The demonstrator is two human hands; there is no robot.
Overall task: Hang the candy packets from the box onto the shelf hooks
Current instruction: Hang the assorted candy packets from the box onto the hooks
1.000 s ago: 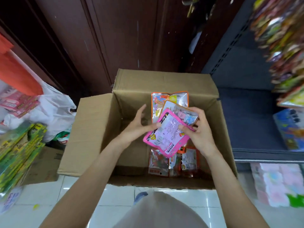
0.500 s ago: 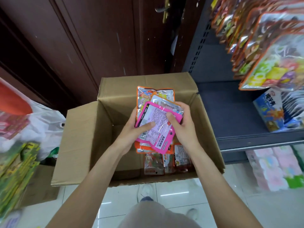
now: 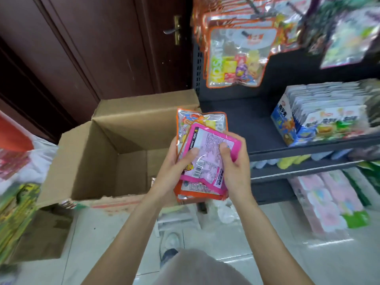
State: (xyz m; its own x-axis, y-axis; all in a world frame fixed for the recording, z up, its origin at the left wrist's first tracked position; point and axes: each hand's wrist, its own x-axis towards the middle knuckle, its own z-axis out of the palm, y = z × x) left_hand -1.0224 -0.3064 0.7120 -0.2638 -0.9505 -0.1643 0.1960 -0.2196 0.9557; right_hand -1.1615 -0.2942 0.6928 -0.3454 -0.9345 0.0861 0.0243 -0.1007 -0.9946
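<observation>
Tiled floor (image 3: 115,233) nearest, with a shoe below the arms. Left hand (image 3: 174,167) and right hand (image 3: 236,167) both grip a stack of candy packets (image 3: 202,130), thumbs pressed on the pink-edged top packet (image 3: 207,145), fingers curled behind. The stack is held above the right edge of the cardboard box (image 3: 98,157), flaps open. To the right, dark shelf (image 3: 257,128) carrying a carton of snack packs (image 3: 320,120). Beyond and above, hanging packets (image 3: 236,56) crowd the hooks. Brown door (image 3: 115,48) behind the box.
</observation>
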